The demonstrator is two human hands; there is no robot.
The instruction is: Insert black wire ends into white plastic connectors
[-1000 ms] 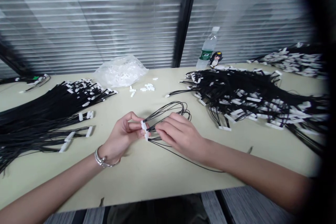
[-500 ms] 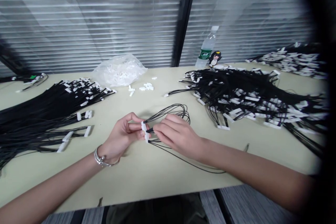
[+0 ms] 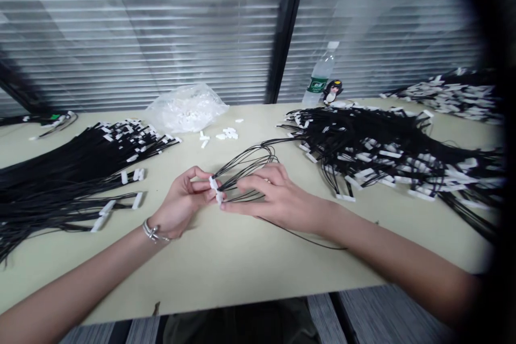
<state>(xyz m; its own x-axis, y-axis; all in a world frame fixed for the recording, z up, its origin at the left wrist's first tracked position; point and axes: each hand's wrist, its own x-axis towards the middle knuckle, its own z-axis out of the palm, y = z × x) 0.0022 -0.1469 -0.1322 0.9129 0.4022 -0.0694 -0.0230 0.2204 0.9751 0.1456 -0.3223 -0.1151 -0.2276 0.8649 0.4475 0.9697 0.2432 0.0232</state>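
Note:
Between the thumb and fingers of my left hand is a white plastic wire connector, held upright at a slant. Thin black wires run from it to the right, several of them in a loop. My right hand is spread over these wires with its fingers apart. One fingertip of that hand is at the lower end of the connector, perhaps touching it. Part of the wires is hidden behind the right hand, and a single strand curves out below it.
Bundles of black wires with white connectors lie at the left and in a heap at the right. A clear bag of white pieces and some loose white connectors are at the back. A bottle and penguin figure stand near the blinds.
My right hand has gone from a pinch on a dark wire or tip beside the connector to spread fingers. The connector has moved slightly up and left with my left hand.

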